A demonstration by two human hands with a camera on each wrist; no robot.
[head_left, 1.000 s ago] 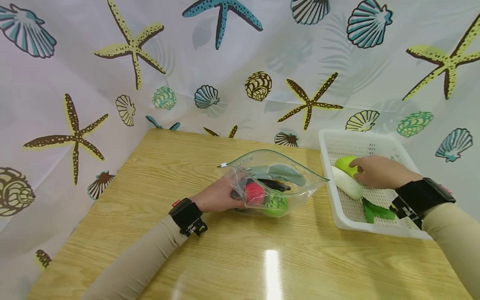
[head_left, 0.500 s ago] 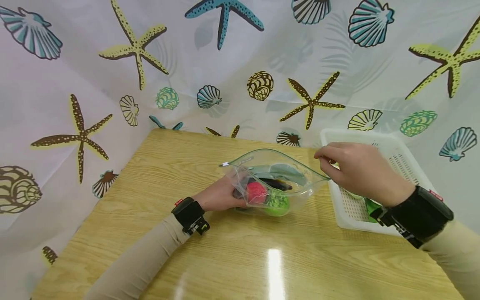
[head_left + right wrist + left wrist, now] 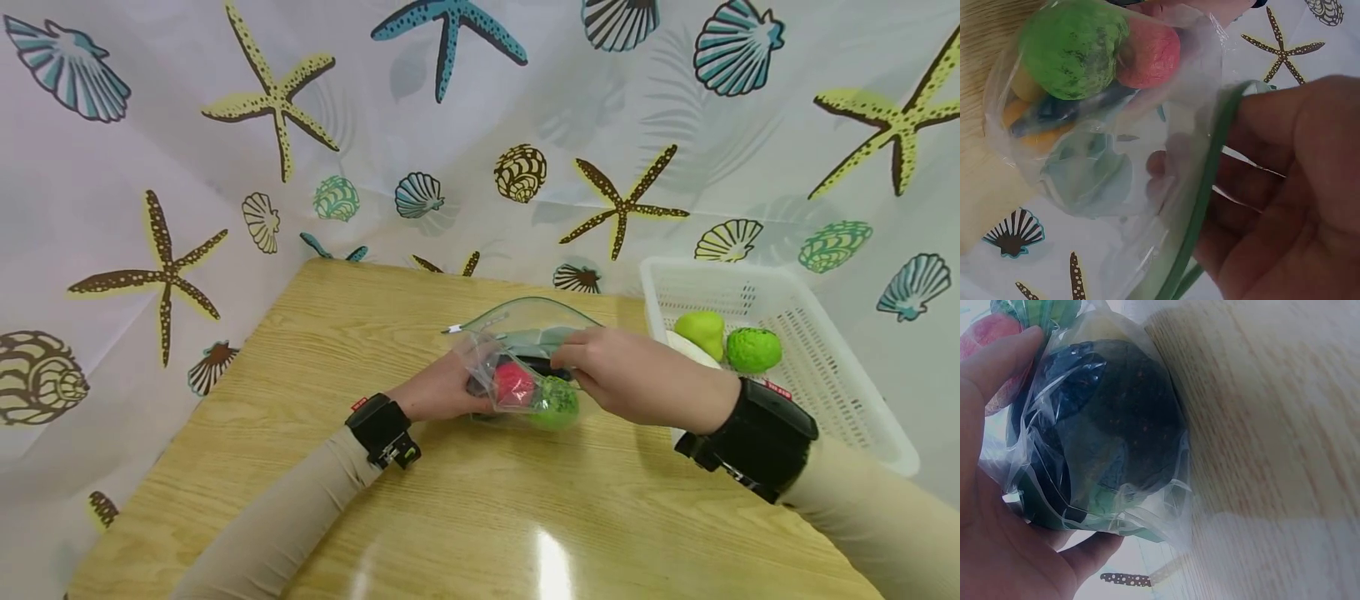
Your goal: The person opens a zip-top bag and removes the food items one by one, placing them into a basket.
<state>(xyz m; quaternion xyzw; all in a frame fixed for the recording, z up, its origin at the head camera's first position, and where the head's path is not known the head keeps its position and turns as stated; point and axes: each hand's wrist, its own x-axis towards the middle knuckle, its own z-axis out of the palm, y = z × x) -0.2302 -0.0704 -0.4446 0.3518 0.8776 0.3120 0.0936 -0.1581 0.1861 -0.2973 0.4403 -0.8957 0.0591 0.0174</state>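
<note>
A clear zip bag (image 3: 491,421) with a green zip edge (image 3: 1200,209) stands open-mouthed on the table. My left hand (image 3: 442,385) grips its left side. Inside lie a red round fruit (image 3: 1150,53), a green textured ball-shaped piece (image 3: 1075,50), a dark, long, eggplant-like piece (image 3: 1069,109) and orange pieces partly covered by it. A large dark rough lump (image 3: 1122,419) presses against the plastic beside my left hand. My right hand (image 3: 637,379) is at the bag's right side, its fingers curled round the zip edge, some showing through the plastic.
A white perforated basket (image 3: 892,442) stands to the right. In it are a yellow-green pear-like piece (image 3: 701,329), a green textured ball-shaped piece (image 3: 753,348) and a white long piece (image 3: 693,350), partly behind my right forearm. A patterned curtain (image 3: 450,225) hangs behind the table.
My right hand has left the yellow-green piece in the basket and moved left to the bag's mouth. The green ball-shaped piece in the basket is now uncovered. My left hand stays on the bag.
</note>
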